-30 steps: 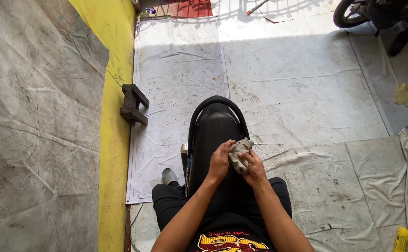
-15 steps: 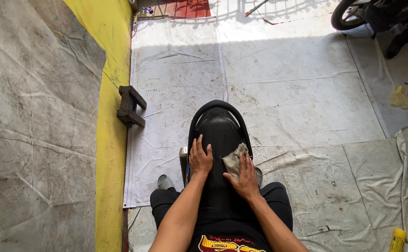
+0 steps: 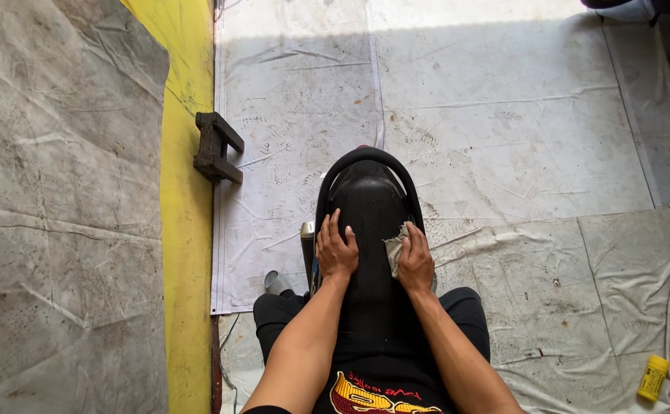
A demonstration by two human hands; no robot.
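I sit astride a black motorcycle seat (image 3: 369, 199) that runs away from me, with a black grab rail curving round its far end. My left hand (image 3: 336, 249) lies flat on the left side of the seat, fingers spread, holding nothing. My right hand (image 3: 414, 259) presses a crumpled grey rag (image 3: 395, 249) against the right side of the seat. Both forearms reach forward from the bottom of the head view.
Grey tarpaulin sheets (image 3: 503, 115) cover the floor, with a yellow strip (image 3: 185, 230) at the left. A small dark wooden stand (image 3: 216, 147) sits left of the seat. A yellow bottle (image 3: 652, 377) lies at the lower right. Part of another vehicle (image 3: 642, 8) shows at top right.
A second ago both hands held the rag together above the seat. They have since parted: the left hand dropped flat onto the seat and the right pressed the rag down on the right side.
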